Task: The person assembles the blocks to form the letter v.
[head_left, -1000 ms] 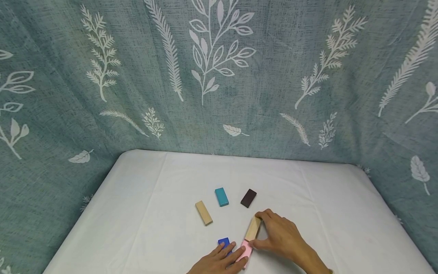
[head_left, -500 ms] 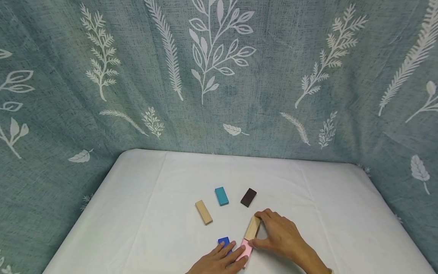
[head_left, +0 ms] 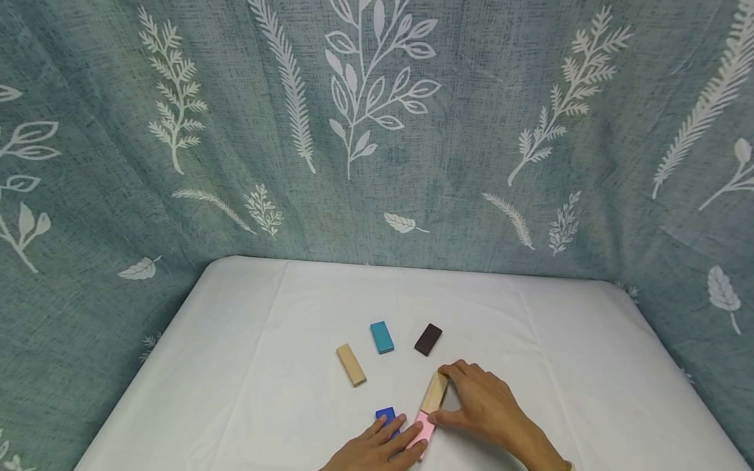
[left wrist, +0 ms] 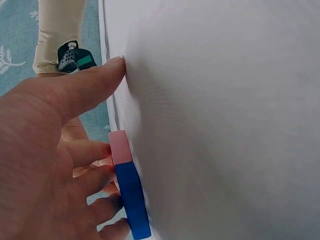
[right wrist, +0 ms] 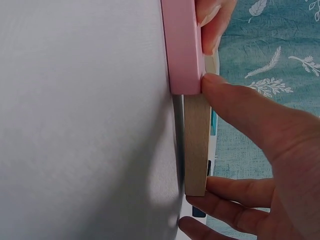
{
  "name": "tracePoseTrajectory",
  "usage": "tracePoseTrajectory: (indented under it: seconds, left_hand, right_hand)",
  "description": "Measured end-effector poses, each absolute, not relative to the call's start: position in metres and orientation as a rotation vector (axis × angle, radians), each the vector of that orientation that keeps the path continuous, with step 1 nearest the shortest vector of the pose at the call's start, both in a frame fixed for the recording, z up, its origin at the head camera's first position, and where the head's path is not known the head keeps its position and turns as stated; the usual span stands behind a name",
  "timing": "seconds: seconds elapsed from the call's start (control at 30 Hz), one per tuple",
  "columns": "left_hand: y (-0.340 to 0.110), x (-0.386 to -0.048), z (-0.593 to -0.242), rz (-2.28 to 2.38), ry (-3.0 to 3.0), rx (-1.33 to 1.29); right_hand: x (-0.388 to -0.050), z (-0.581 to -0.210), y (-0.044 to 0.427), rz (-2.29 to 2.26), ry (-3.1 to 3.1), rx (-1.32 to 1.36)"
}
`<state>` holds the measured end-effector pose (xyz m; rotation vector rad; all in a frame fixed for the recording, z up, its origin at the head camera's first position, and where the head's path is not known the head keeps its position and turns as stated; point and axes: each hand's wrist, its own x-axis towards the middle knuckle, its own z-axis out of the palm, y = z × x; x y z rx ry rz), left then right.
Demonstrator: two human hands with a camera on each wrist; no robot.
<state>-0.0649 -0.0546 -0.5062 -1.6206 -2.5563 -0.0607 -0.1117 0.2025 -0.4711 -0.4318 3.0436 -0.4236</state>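
My left hand (head_left: 377, 450) lies with spread fingers on a blue block (head_left: 385, 415) and a pink block (head_left: 425, 428). In the left wrist view its fingertips touch the tops of the pink block (left wrist: 120, 147) and the blue block (left wrist: 133, 200), thumb held apart. My right hand (head_left: 485, 405) grips a plain wooden block (head_left: 434, 391) lying end to end with the pink one. Its fingers are at the far end and its thumb is by the joint. The right wrist view shows the thumb touching the pink block (right wrist: 184, 47) and fingers at the end of the wooden block (right wrist: 196, 145).
Farther back on the white-covered table (head_left: 283, 314) lie a second wooden block (head_left: 351, 366), a teal block (head_left: 381, 337) and a dark brown block (head_left: 428, 339), all apart. A green leaf-patterned cloth (head_left: 459, 196) hangs behind the table.
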Motion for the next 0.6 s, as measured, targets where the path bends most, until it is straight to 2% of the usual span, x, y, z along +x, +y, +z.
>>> tracePoseTrajectory:
  seconds: [0.6]
  left_hand:
    - [-0.0532,-0.0663,-0.5068,-0.076,-2.615,-1.640]
  right_hand:
    - [-0.1121,-0.4709,0.2031,-0.423,3.020,-0.432]
